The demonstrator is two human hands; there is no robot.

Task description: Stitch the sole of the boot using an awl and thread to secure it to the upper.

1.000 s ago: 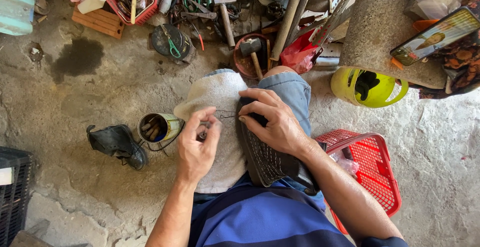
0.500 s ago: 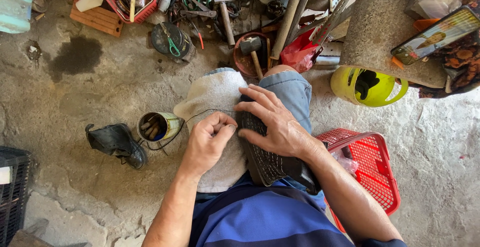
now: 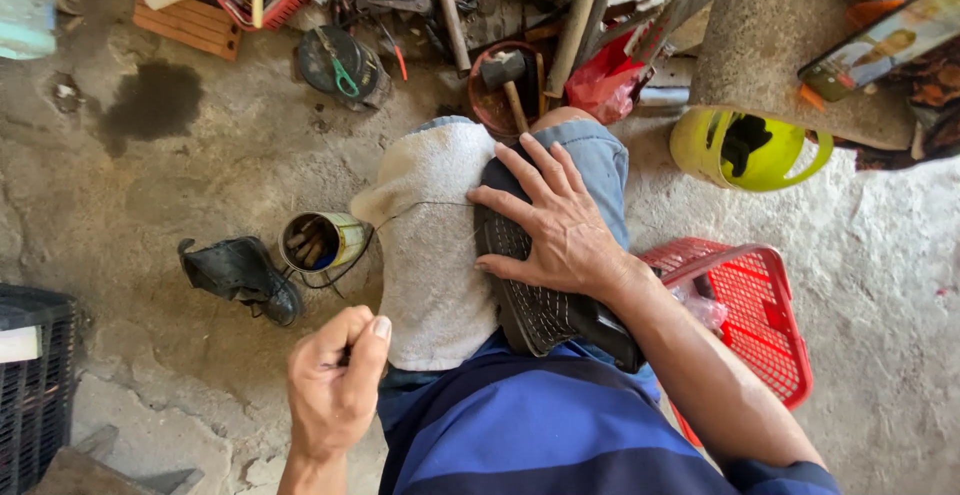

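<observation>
A small open tin can lies tipped on its side on the grey concrete floor, with short stick-like pieces showing in its mouth. A red plastic basket sits beside the person's leg with a clear bag in it. A yellow plastic jug cut open at the side holds something black. A round rusty-brown bowl has a hammer standing in it.

A black shoe with a ridged sole lies sole-up on a pale grey cloth draped over the knee. The right hand presses flat on that sole, fingers spread wide. A thin dark thread runs from the shoe's edge across the cloth. The left hand is well apart from the shoe, near the lap, curled into a tight fist pinching a small dark object; whether the thread reaches it I cannot tell. A second black shoe rests just beside the can.
</observation>
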